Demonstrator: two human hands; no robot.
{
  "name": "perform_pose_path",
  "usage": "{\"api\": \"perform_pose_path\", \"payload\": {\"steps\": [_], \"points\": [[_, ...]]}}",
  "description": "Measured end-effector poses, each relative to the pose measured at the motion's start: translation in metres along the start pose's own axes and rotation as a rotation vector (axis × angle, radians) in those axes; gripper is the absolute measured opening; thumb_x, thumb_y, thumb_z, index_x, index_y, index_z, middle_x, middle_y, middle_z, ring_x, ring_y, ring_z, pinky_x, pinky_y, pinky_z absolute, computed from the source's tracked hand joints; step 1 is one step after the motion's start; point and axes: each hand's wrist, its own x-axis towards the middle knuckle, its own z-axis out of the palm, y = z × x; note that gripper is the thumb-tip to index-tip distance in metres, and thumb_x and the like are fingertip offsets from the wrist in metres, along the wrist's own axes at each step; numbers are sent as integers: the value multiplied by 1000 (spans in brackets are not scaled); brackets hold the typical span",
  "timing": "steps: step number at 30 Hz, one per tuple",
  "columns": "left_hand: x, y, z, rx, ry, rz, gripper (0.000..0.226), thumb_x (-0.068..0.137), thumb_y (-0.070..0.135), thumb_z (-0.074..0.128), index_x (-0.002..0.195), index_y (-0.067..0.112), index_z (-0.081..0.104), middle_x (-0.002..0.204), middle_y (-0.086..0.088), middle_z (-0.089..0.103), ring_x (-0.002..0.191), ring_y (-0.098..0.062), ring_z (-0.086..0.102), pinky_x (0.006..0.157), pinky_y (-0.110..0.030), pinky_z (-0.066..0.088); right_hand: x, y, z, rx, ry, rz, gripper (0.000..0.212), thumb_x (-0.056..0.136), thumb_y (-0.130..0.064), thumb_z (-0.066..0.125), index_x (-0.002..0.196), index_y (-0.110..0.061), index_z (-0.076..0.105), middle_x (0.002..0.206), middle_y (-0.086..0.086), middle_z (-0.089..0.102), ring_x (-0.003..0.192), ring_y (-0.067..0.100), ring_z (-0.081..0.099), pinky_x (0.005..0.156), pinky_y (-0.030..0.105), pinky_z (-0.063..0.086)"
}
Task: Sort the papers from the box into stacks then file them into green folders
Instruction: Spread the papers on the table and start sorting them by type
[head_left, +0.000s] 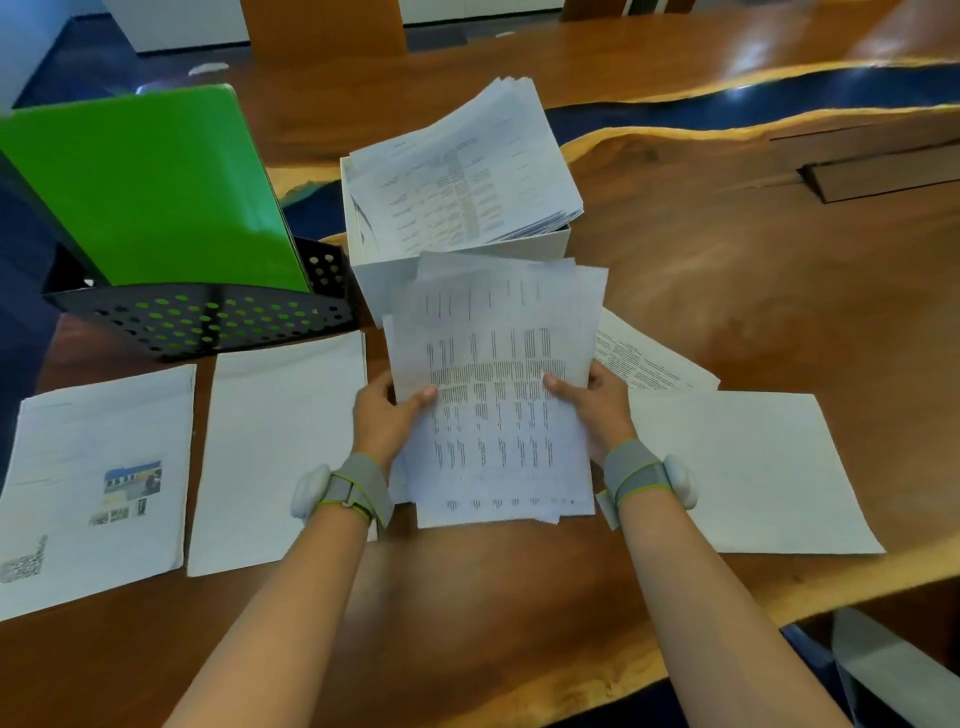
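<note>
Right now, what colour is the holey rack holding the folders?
Black perforated metal rack, clearest in head view.

Even indoor light, glare on far table (753, 57), wide-angle edge bowing.

I record green folders (150, 182), a black rack (208, 319) patterned with round holes, a white box (387, 283), white sheets (498, 415) printed in black columns, and a brown wood-grain surface (727, 291) with a dark blue band (779, 101).

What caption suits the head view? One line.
Left hand and right hand hold printed papers before a white box, stacks alongside.
</note>
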Motion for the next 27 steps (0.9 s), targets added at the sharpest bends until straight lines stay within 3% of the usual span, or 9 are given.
{"api": "perform_pose_path", "payload": {"steps": [2,4,6,9,11,15,20,24,27], "points": [[5,15,-3,-39,10,54,29,84,13,70,112,16,65,107,-1,68,96,-12,67,80,-23,56,3,-12,6,-31,2,-76,28,80,4,69,105,-7,65,100,10,69,87,19,69,74,30,58],[10,25,-5,-15,31,91,30,86,12,67,116,10,64,110,-4,68,100,-20,66,85,-32,55,5,-22,13,-62,15,-146,19,87,-4,64,106,-9,64,97,4,69,82,10,68,69,22,56],[12,28,-7,43,48,119,32,88,12,65,120,8,61,115,-7,66,104,-24,64,91,-40,53,7,-28,19,-111,45,-177,14,96,-15,53,103,-7,63,96,6,66,84,15,63,75,29,53],[8,21,-8,67,59,88,37,91,11,60,128,8,55,122,-8,63,109,-26,61,96,-45,50,9,-22,21,-148,98,-153,29,99,-14,44,71,-11,47,77,10,48,73,18,41,67,30,37],[3,11,-8,68,56,31,40,92,12,58,131,8,51,126,-10,61,113,-27,59,99,-48,47,8,-14,20,-145,133,-115,39,96,-11,49,60,-16,34,63,3,37,62,14,32,58,25,29],[-8,-8,-8,65,51,-47,42,91,19,61,130,10,49,127,-8,59,114,-26,57,100,-47,46,4,1,13,-117,227,4,47,87,-13,65,50,-17,37,47,-7,37,44,7,30,45,16,30],[-21,-28,-6,85,115,-136,26,91,23,61,115,13,61,116,-8,65,104,-26,61,94,-43,50,-1,19,7,-69,349,78,52,71,-20,82,53,-16,33,60,3,36,58,15,31,55,24,33],[-24,-37,-10,204,193,-138,24,93,22,58,111,7,63,111,-11,66,100,-26,61,88,-35,50,2,32,-2,-113,429,73,48,80,-21,74,50,-14,37,54,2,31,61,19,25,60,28,28],[-22,-33,-18,217,223,-94,19,93,22,58,106,9,63,105,-8,66,95,-24,60,84,-32,48,2,35,-10,-219,461,58,20,85,-21,68,73,-6,63,68,12,55,69,24,43,70,32,37]]}}
